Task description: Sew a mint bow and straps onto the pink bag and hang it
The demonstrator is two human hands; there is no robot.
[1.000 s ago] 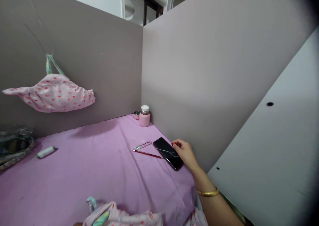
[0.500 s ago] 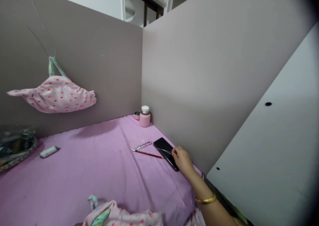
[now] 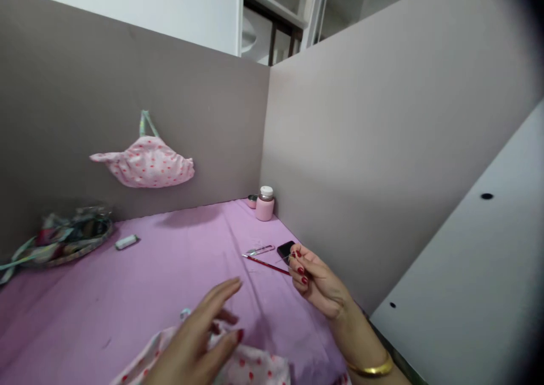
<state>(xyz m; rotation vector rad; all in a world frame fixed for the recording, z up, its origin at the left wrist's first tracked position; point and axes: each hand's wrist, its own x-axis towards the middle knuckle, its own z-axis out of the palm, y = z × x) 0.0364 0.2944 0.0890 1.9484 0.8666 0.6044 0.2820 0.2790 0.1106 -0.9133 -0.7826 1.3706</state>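
My right hand [image 3: 312,277] is raised over the purple cloth, thumb and fingers pinched on a thin pale thread [image 3: 284,259]. Whether a needle is on it is too small to tell. Partly hidden behind that hand lies a black phone [image 3: 284,250]. My left hand [image 3: 199,334] is open, fingers apart and holding nothing. Beneath it is a pink dotted fabric piece [image 3: 255,368] at the near edge, partly covered by the hand. A dark red pencil [image 3: 266,264] and small thread snips [image 3: 262,249] with a pink handle lie left of the phone.
A pink jar [image 3: 265,208] with a white lid stands in the far corner beside a small cup [image 3: 252,201]. At left are a tray [image 3: 85,256] of sewing odds and a white-green item [image 3: 126,242]. A dotted fabric piece [image 3: 148,164] hangs at the grey partition [image 3: 204,130].
My right hand has lifted off the phone with the thread and turned, fingertips toward me. My left hand has come into view, open, above the fabric. The camera view has shifted left.
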